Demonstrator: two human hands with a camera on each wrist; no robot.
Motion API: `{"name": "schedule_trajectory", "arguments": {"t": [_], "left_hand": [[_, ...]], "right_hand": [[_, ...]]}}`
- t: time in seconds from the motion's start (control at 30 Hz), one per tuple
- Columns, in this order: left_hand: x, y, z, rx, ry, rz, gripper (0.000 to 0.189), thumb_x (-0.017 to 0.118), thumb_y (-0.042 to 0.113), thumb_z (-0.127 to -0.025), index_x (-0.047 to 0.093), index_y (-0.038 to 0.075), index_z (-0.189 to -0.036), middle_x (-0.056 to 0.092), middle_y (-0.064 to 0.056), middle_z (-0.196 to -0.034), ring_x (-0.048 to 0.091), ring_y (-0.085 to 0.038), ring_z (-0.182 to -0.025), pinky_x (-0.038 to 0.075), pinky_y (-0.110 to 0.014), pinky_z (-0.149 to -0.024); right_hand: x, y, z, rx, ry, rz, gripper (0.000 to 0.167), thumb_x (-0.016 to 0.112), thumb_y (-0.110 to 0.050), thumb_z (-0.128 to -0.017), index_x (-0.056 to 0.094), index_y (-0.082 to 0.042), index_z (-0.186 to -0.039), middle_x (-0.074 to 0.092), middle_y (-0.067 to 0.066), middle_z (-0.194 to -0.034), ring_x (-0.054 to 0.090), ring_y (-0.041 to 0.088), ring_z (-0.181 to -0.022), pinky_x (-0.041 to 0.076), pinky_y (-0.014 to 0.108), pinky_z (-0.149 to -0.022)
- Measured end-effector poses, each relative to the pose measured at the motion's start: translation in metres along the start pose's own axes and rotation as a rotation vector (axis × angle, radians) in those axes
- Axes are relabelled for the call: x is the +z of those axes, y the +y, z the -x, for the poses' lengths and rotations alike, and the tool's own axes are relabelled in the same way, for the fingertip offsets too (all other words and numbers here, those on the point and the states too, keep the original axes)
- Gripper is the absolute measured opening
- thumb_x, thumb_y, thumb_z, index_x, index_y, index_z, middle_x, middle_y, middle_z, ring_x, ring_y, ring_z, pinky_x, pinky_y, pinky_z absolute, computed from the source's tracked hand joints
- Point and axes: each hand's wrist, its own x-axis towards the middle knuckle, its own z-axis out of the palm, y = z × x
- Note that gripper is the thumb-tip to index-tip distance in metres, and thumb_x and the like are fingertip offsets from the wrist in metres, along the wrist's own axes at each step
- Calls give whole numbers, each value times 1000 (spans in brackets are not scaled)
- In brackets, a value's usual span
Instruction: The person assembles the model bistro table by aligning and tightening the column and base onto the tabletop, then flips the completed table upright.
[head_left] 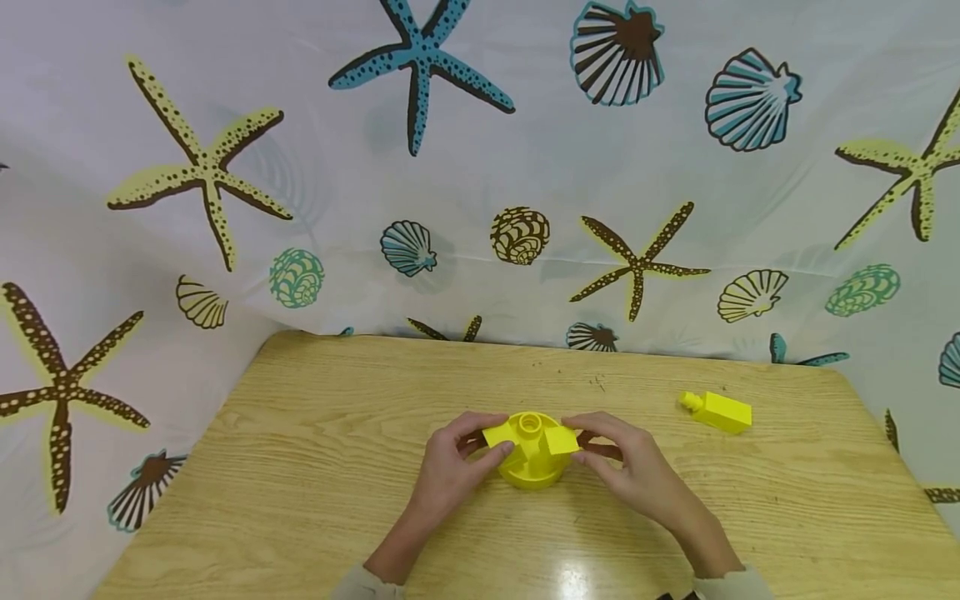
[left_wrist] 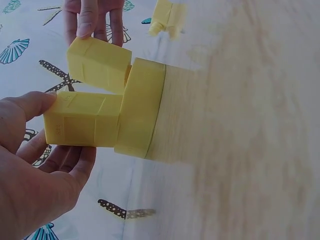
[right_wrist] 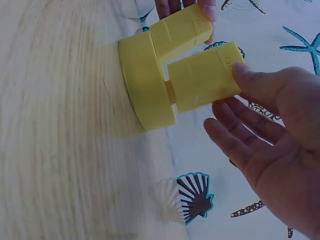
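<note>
A yellow round base (head_left: 532, 481) stands on the table, with a round socket showing at its far side. Two yellow rectangular blocks rise from it. My left hand (head_left: 452, 469) pinches the top of the left block (left_wrist: 82, 120) between thumb and fingers; this block's lower end meets the base in the left wrist view. With thumb and fingertips my right hand (head_left: 639, 472) holds the upper end of the right block (right_wrist: 202, 77). A narrow gap with part of a peg shows between that block and the base in the right wrist view.
Another yellow block (head_left: 723, 412), with a stepped round peg at one end, lies on its side at the back right of the wooden table (head_left: 315, 450). A white curtain (head_left: 465, 183) printed with starfish and shells hangs behind and along the sides.
</note>
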Motion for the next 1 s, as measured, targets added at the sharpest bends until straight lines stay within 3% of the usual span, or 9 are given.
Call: {"name": "schedule_trajectory", "arguments": {"t": [0.23, 0.37, 0.6, 0.87, 1.0], "left_hand": [[0, -1, 0, -3, 3, -4, 33, 79, 7, -91, 72, 5, -124, 68, -9, -119, 65, -31, -114, 56, -36, -100], [1, -1, 0, 1, 5, -1, 33, 79, 7, -91, 72, 5, -123, 68, -9, -119, 65, -30, -114, 56, -36, -100], [1, -2, 0, 0, 8, 2, 33, 79, 5, -91, 72, 2, -123, 68, -9, -119, 66, -27, -114, 56, -35, -98], [-1, 0, 1, 7, 16, 5, 33, 78, 4, -91, 72, 1, -123, 68, -9, -119, 66, -27, -114, 56, -36, -99], [0, -1, 0, 3, 12, 11, 33, 78, 4, -91, 72, 1, -123, 67, -10, -120, 66, -27, -114, 56, -36, -99]], "right_hand": [[9, -1, -3, 24, 58, -58, 33, 81, -9, -89, 68, -11, -119, 69, 3, -123, 67, 24, -116, 58, 38, -95], [13, -1, -5, 28, 65, -72, 35, 82, -9, -89, 67, -10, -120, 69, 5, -123, 68, 25, -114, 58, 34, -94], [19, 2, -6, -21, 41, 11, 46, 80, -15, -92, 66, -8, -134, 65, 0, -125, 66, 20, -105, 61, 43, -89], [19, 1, -14, -12, 48, 48, 46, 86, -21, -86, 67, -14, -127, 68, 0, -124, 67, 21, -97, 63, 42, -85], [18, 2, -15, 2, 36, 19, 45, 85, -19, -86, 68, -12, -127, 69, 5, -126, 66, 23, -106, 61, 39, -89]]}}
